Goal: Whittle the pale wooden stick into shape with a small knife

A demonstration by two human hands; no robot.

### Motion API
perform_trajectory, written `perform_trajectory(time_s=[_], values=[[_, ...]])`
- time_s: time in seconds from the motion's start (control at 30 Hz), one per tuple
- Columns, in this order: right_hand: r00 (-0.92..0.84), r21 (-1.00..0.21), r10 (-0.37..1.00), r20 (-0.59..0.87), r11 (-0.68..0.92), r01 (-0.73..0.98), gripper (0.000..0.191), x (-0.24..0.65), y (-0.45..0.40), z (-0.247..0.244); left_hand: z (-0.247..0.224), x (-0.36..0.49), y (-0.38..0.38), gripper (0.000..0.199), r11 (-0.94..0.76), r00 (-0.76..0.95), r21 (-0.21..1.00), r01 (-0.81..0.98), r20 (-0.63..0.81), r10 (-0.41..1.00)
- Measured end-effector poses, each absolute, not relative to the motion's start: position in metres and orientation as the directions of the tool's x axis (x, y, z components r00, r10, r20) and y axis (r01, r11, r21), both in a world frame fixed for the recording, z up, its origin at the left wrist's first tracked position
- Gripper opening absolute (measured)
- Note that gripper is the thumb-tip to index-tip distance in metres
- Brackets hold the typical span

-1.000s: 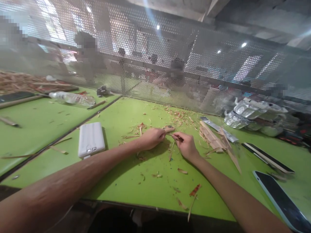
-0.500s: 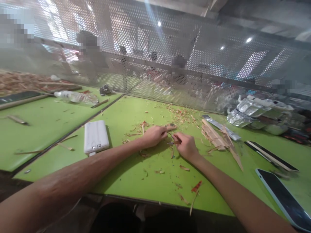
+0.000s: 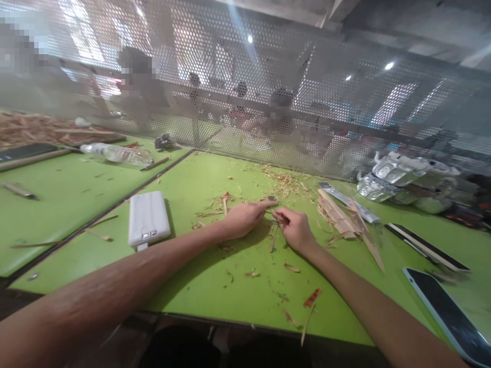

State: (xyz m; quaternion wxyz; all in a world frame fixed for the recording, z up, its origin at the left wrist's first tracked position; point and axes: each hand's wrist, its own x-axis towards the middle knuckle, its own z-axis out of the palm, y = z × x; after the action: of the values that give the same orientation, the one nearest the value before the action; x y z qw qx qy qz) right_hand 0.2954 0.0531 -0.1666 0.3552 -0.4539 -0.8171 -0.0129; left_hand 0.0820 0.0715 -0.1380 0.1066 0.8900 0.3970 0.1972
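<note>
My left hand [image 3: 243, 220] rests low over the green table, its fingers closed around something small that they mostly hide. Just beyond its fingertips lies a pale wooden piece [image 3: 268, 201] with a dark spot on it. Close by on the right, my right hand [image 3: 293, 225] is closed in a pinch. A thin dark sliver [image 3: 270, 212] spans the short gap between the two hands, its right end at my right fingertips. What else the right fingers hide is too small to make out. Wood shavings [image 3: 226, 197] lie around both hands.
A white power bank [image 3: 149, 217] sits left of my hands. Wood strips [image 3: 337, 217], a phone [image 3: 447, 312] and silvery packages [image 3: 406, 176] lie to the right. A clear plastic bottle [image 3: 117, 153] is at the back left. A perforated metal screen [image 3: 245, 112] stands behind the table [image 3: 199, 179].
My left hand has turned slightly, its fingers now flatter and pointing more to the right. The bit that stuck out below my right fingers shows less. The view has shifted slightly.
</note>
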Motion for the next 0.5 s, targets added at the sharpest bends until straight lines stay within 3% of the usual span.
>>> perform_trajectory(time_s=[0.27, 0.5], values=[[-0.362, -0.187, 0.700, 0.616, 0.576, 0.796, 0.024, 0.2933, 0.0501, -0.1689, -0.1348, 0.0837, 0.0662, 0.056, -0.648, 0.604, 0.362, 0.670, 0.240, 0.760], [-0.344, -0.226, 0.717, 0.606, 0.569, 0.790, 0.023, 0.2947, 0.0527, -0.1684, -0.1377, 0.0812, 0.0726, 0.052, -0.678, 0.636, 0.346, 0.649, 0.243, 0.733]])
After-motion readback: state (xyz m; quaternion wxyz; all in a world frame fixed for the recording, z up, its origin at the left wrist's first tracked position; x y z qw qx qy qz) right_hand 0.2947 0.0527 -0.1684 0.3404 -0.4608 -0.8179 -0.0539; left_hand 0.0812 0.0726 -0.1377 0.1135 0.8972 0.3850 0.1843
